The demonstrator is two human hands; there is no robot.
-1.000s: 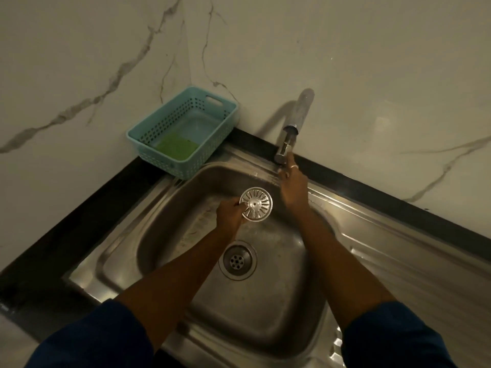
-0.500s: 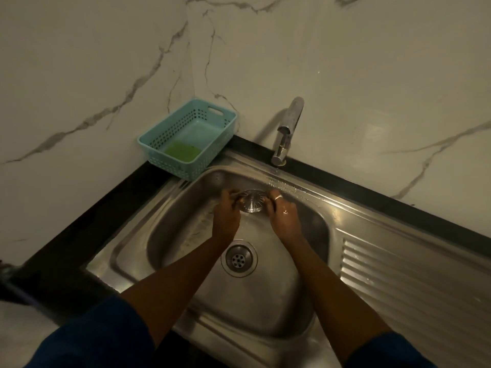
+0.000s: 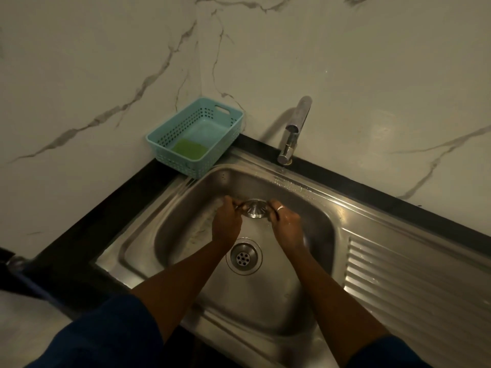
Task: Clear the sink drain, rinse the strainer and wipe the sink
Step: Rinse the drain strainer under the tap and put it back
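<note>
Both hands, left hand & right hand, grip strainer over sink; no legible writing.

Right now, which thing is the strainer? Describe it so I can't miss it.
Start at the steel sink, below the tap. Above the open drain, both hands hold a small round metal piece: the strainer. It is the only loose shiny disc, domed and off the basin floor.

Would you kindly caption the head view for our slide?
Both hands, left and right, hold the strainer over the sink beneath the tap.
</note>
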